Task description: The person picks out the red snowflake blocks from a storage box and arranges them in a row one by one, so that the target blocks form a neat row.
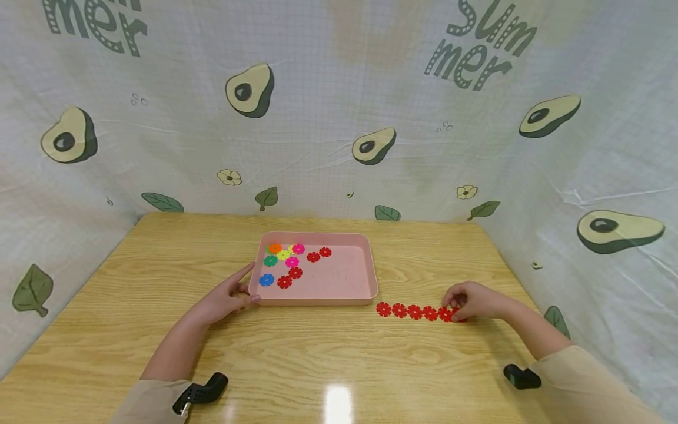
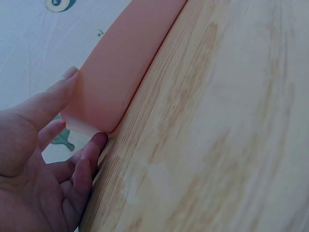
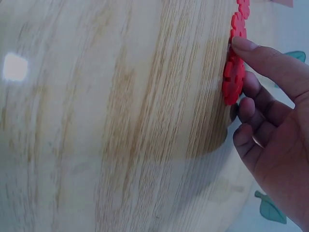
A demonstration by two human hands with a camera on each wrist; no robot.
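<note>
My left hand (image 1: 225, 301) holds the front left corner of a pink tray (image 1: 318, 301). Its thumb lies against the front wall, and the index finger reaches along the left side. In the left wrist view the other fingers are curled below the tray corner. To the right of the tray, a row of red interlocking snowflake discs (image 1: 415, 312) lies on the table, joined edge to edge. My right hand (image 1: 473, 300) pinches the right end of this row between thumb and fingers. In the right wrist view the end disc (image 3: 234, 82) is partly behind the thumb.
Inside the tray are loose discs: a blue disc (image 1: 266, 280), a green disc (image 1: 271, 260), an orange disc (image 1: 275, 248), and several yellow, pink and red ones. The wooden table (image 1: 318, 353) meets a printed cloth (image 1: 312, 118) at the back and sides.
</note>
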